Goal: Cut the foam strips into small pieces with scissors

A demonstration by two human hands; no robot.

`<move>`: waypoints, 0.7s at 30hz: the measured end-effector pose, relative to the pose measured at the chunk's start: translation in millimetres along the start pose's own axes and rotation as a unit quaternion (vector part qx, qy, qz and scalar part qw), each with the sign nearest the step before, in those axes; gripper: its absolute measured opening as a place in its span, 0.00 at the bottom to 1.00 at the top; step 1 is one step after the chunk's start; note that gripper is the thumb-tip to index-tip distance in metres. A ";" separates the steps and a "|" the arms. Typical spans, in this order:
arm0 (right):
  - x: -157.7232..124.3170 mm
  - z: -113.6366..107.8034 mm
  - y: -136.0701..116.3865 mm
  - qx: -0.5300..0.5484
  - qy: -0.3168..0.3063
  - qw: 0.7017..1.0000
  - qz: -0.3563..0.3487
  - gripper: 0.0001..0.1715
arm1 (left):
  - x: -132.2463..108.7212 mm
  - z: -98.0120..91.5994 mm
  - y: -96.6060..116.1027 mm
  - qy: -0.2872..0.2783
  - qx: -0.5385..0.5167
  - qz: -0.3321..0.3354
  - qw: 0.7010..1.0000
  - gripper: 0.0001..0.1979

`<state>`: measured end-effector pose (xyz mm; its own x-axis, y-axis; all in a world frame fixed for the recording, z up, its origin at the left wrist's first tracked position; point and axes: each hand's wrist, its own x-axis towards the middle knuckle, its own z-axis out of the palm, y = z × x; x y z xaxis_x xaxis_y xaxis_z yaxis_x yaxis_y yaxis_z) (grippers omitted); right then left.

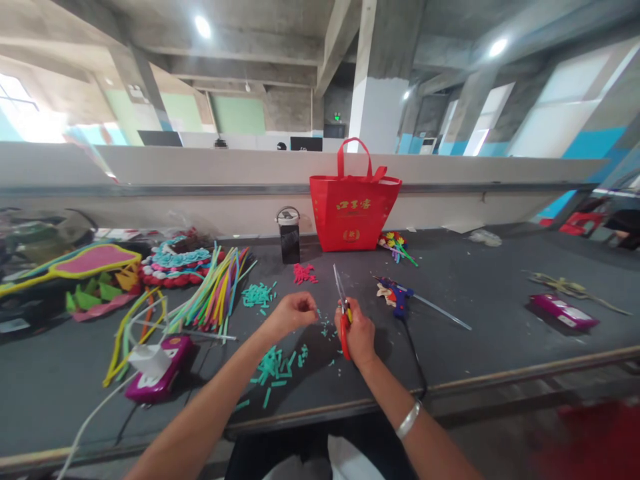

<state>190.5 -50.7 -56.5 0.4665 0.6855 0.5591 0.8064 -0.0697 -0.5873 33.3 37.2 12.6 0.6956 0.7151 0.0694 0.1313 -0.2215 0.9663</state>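
My right hand [361, 332] grips a pair of scissors [339, 283] by the red and yellow handles, blades pointing away from me. To its left, my left hand [296, 313] is closed with the fingertips together; anything between them is too small to make out. Tiny green scraps [326, 325] lie on the dark table between the hands. A pile of cut green strips [273, 365] is below my left hand. Past it are a heap of short green pieces [258, 295] and a small heap of red pieces [303, 273].
A red bag [350, 220] and a black bottle [289, 241] stand at the back. Coloured straw-like sticks [220, 287] lie left, by a purple power strip [167, 373]. A blue glue gun [399, 299] with its cord lies right, and another purple strip [563, 312] farther right.
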 end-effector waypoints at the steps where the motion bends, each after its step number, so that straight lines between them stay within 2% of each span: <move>1: 0.2 -1.3 -0.6 0.020 -0.002 1.000 0.001 0.16 | 3.5 4.8 -0.5 -0.001 -0.011 0.010 1.000 0.07; 8: 0.3 -1.0 0.1 0.142 0.008 0.989 -0.042 0.18 | 17.8 21.4 -9.7 -0.001 0.023 0.053 0.998 0.09; 12: -1.2 2.8 3.4 0.168 0.003 0.983 -0.078 0.16 | 18.1 23.1 -14.0 -0.008 0.043 0.044 0.998 0.11; 16: -1.5 1.9 2.6 0.182 -0.004 0.981 -0.061 0.17 | 16.9 22.4 -16.3 -0.007 0.061 0.050 0.997 0.10; 21: -0.5 2.2 2.1 0.195 -0.015 0.980 -0.049 0.18 | 16.2 22.1 -14.0 -0.009 0.146 0.096 0.985 0.08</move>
<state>191.1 -49.6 -59.4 0.3788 0.6962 0.6098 0.6441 0.2747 -0.7139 58.4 37.3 -5.3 0.7389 0.6306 0.2375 0.1918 -0.5347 0.8230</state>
